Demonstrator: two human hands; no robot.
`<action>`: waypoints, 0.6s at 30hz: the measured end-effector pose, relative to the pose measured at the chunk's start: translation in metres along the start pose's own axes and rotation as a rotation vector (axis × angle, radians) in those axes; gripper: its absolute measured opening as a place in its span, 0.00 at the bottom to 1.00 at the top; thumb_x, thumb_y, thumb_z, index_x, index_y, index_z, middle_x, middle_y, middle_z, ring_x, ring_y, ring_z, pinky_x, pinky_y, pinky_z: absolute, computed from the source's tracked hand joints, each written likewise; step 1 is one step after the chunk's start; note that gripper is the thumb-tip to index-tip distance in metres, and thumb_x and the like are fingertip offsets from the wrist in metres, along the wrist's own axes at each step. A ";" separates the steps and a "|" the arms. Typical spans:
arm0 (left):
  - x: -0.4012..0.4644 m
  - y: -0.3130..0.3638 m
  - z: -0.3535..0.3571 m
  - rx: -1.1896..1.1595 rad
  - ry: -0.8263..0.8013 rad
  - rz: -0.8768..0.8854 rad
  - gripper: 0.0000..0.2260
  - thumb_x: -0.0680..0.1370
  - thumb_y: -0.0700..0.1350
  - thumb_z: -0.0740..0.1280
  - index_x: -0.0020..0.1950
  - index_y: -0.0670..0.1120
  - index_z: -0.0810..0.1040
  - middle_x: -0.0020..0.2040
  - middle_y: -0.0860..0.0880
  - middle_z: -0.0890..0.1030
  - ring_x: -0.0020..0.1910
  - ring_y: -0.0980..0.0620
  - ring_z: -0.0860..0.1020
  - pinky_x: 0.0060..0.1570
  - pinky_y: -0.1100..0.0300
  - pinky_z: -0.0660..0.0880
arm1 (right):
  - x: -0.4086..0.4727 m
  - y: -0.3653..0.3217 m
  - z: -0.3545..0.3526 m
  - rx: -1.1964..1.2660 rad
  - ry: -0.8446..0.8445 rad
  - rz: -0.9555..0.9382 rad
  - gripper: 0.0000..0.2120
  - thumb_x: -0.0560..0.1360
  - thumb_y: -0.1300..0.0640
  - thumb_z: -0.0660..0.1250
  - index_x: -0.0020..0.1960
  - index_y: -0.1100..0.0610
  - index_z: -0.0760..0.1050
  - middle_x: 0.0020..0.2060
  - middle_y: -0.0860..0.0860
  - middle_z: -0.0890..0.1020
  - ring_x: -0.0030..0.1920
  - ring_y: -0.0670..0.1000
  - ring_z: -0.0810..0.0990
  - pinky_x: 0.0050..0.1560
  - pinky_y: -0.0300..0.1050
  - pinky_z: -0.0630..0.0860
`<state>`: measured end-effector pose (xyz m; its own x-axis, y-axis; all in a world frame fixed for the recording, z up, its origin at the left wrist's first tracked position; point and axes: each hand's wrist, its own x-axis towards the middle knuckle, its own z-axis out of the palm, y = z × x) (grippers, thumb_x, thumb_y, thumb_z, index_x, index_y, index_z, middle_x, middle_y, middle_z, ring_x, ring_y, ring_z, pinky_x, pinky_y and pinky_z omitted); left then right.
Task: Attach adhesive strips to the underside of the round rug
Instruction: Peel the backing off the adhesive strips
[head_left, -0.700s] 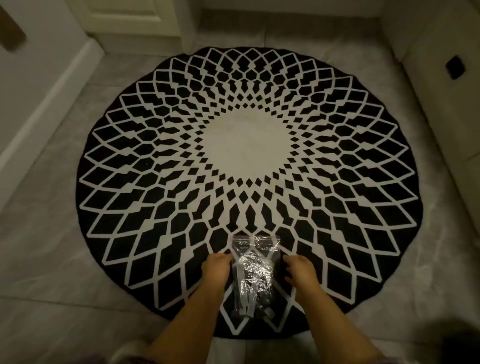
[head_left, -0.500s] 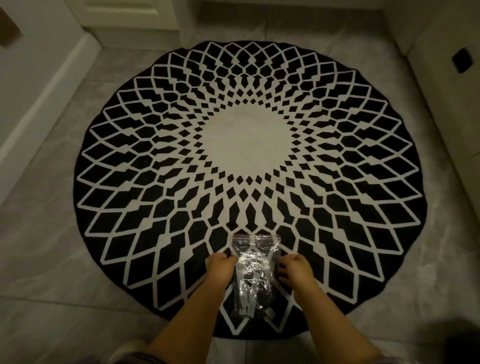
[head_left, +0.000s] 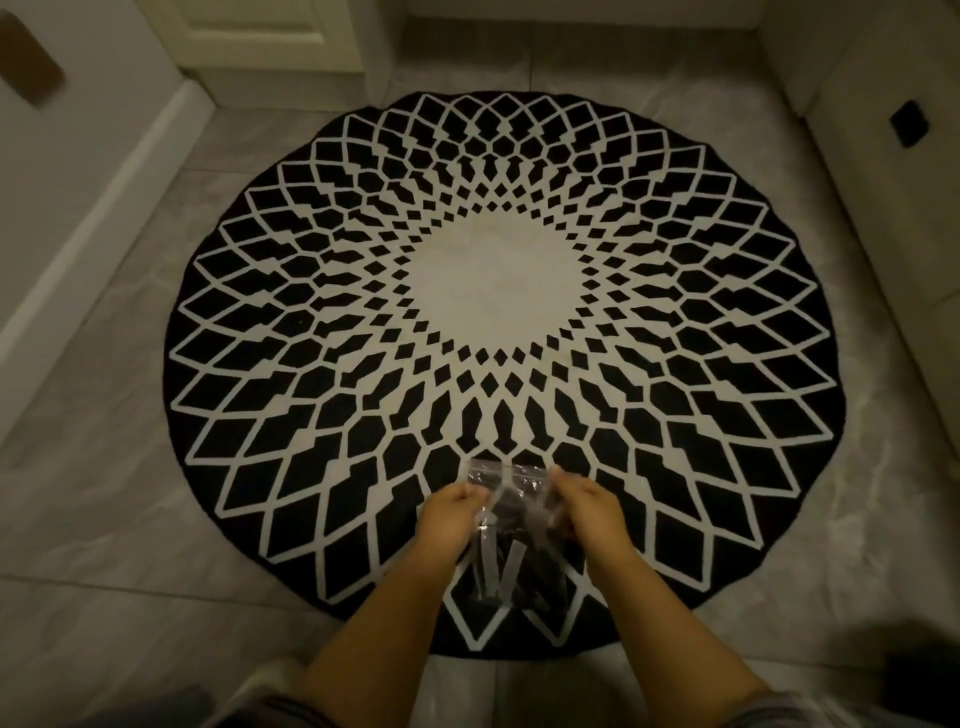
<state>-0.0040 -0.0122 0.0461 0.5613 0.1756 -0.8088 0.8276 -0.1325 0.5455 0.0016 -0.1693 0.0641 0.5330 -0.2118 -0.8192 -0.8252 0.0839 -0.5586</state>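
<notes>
left hand and right hand both pinch the clear bag of adhesive strips over the near rim of the rug, lying face up, nothing stuck yet.

No readable text, labels or numbers anywhere.

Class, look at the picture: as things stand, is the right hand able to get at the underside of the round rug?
Probably not yet. The round rug lies flat, pattern up, on the tiled floor, and the right hand and left hand both grip the clear plastic bag of strips.
</notes>
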 end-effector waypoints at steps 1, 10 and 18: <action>-0.005 0.001 -0.001 -0.001 0.002 0.005 0.08 0.80 0.46 0.62 0.50 0.47 0.80 0.50 0.47 0.81 0.48 0.51 0.79 0.40 0.61 0.72 | -0.007 -0.002 0.000 -0.021 0.001 -0.003 0.05 0.76 0.51 0.67 0.47 0.51 0.78 0.46 0.53 0.81 0.46 0.52 0.80 0.44 0.47 0.76; -0.046 -0.012 -0.002 -0.398 0.174 -0.016 0.09 0.77 0.50 0.67 0.48 0.46 0.74 0.43 0.47 0.79 0.43 0.48 0.81 0.40 0.55 0.78 | -0.054 0.024 -0.009 -0.140 -0.041 -0.356 0.02 0.75 0.57 0.69 0.45 0.52 0.80 0.46 0.49 0.82 0.48 0.49 0.81 0.47 0.41 0.78; -0.075 -0.012 0.004 -0.259 0.154 -0.124 0.18 0.77 0.57 0.65 0.48 0.42 0.79 0.40 0.47 0.80 0.40 0.49 0.80 0.46 0.53 0.75 | -0.076 0.055 -0.009 -0.444 -0.069 -0.602 0.06 0.76 0.56 0.68 0.42 0.47 0.81 0.42 0.45 0.81 0.46 0.44 0.79 0.49 0.40 0.78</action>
<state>-0.0558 -0.0277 0.0993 0.4346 0.3229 -0.8408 0.8542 0.1481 0.4984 -0.0860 -0.1576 0.0965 0.9145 -0.0339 -0.4031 -0.3773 -0.4311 -0.8197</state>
